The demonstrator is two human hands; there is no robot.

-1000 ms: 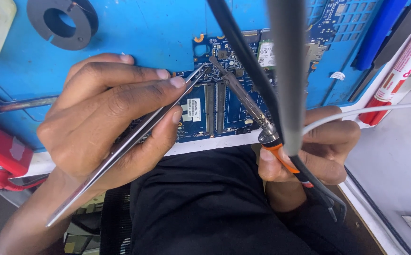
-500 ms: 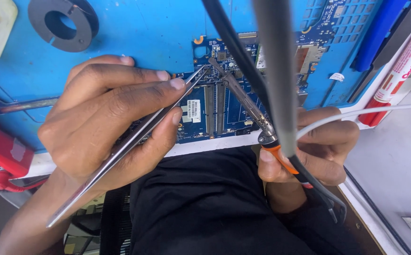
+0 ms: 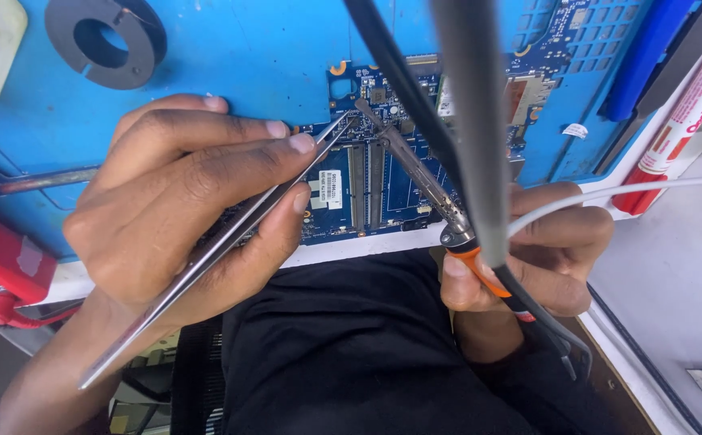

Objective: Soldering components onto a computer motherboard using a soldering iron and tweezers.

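A blue circuit board (image 3: 383,173) lies on a blue work mat (image 3: 238,56) at the upper middle of the view, its near edge just above a white strip at the edge of the table, and two long dark slots run side by side down its centre beside a small white label. The tips of the steel tweezers (image 3: 230,242) and the tip of the soldering iron (image 3: 415,173) meet at almost the same spot near the board's top left corner, next to the edge of the mat that overlaps the board there. The left hand (image 3: 182,209) grips the tweezers between thumb and the first two fingers, the long shaft running down and left past the wrist. The right hand (image 3: 544,246) is closed around the orange-collared handle of the soldering iron, low at the right of the board. A thick dark cable (image 3: 403,84) and a blurred grey bar (image 3: 468,121), both very near the camera, cross the picture from the top and hide part of the board's right half and part of the right hand. A thin white wire (image 3: 649,189) passes over the right hand toward the right edge. On the mat at the upper left sits a dark ring (image 3: 109,40); a red tool (image 3: 0,258) lies at the left edge, and a white and red tube (image 3: 681,117) lies at the right beside a blue strip. Black clothing fills the lower middle.
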